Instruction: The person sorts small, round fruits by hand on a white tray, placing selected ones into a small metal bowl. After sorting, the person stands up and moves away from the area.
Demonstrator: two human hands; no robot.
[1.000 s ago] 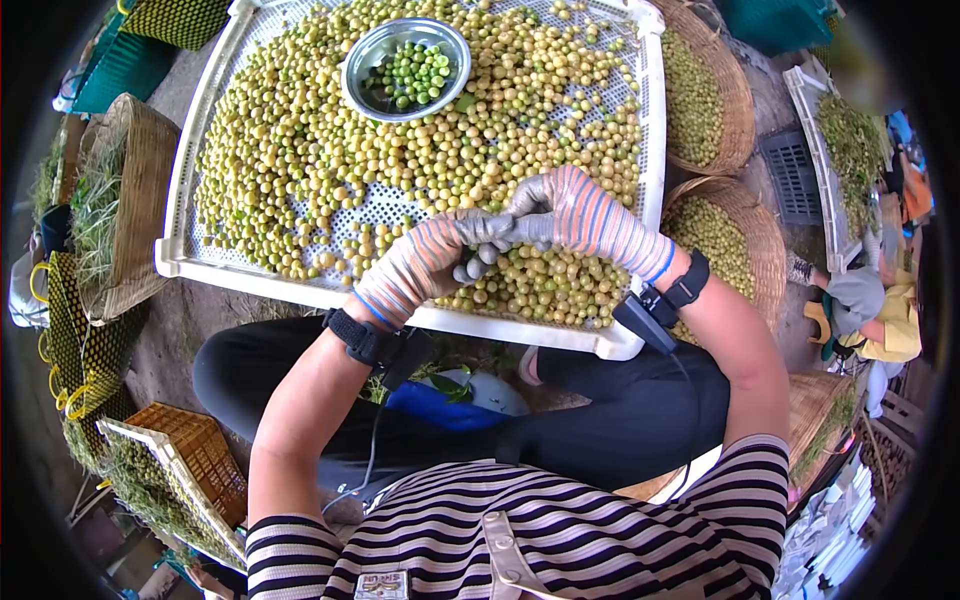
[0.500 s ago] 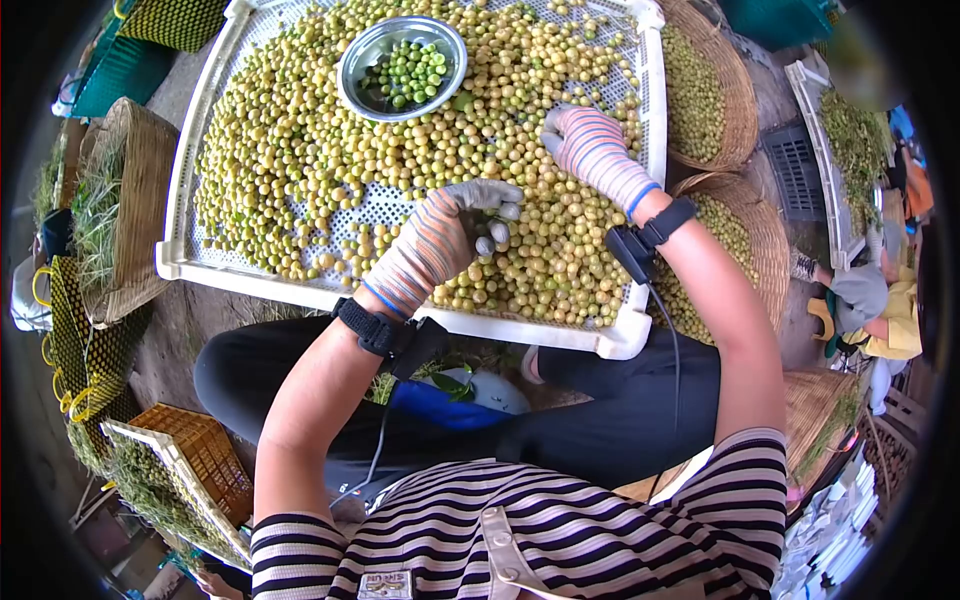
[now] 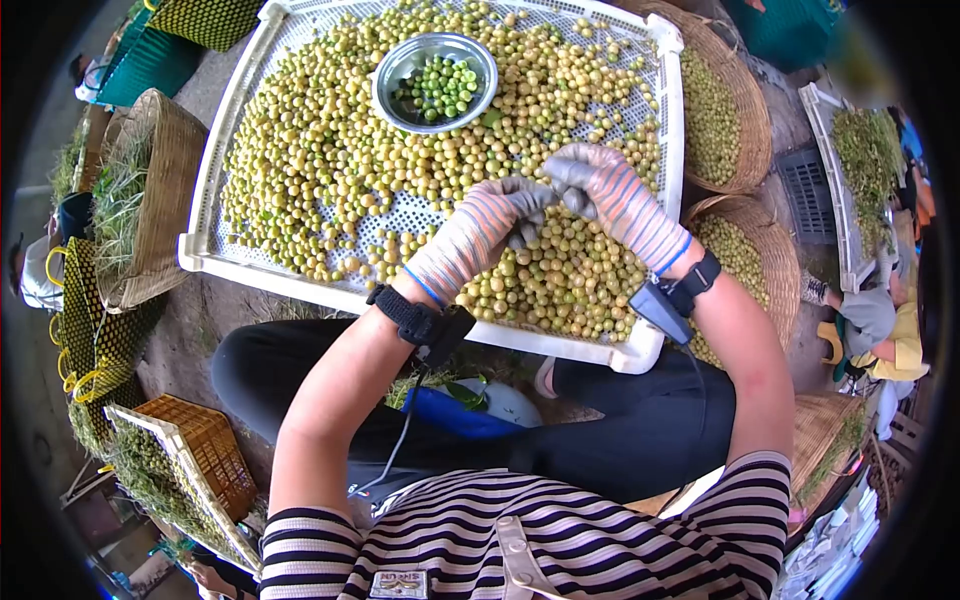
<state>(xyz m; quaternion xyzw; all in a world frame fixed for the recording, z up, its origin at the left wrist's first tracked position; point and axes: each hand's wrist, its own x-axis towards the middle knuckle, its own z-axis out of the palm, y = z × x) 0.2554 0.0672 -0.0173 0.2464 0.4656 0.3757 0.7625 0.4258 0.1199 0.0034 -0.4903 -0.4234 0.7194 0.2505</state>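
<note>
The left hand [image 3: 482, 228], in a striped glove with grey fingers, reaches in over the near right part of the tray [image 3: 300, 287], its thumb and forefinger drawn together at the tips and its other fingers curled below. The right hand [image 3: 612, 198], gloved alike, comes from the other side with its fingers bent and drawn together, and the fingertips of both hands meet or nearly meet. The fingers hide whatever may lie between them, so it cannot be told whether either hand is clamped on a fruit. Below and around the hands the yellow-green fruit [image 3: 320, 165] spreads over the white mesh tray, thick in most places, with bare mesh showing in patches left of the left hand and toward the far right corner. A metal bowl [image 3: 384, 98] sits among the fruit beyond the hands and to their left, holding greener fruit [image 3: 440, 88], with a small leaf [image 3: 490, 118] just beside it. Black straps circle both wrists, each bearing a dark device with a cable. Right of the tray stand two woven baskets [image 3: 752, 115] of similar fruit, then a dark crate [image 3: 805, 185]. Left of the tray a tall basket [image 3: 172, 200] holds grassy stems. Under the near edge, between the crossed legs, lies something blue [image 3: 455, 414].
</note>
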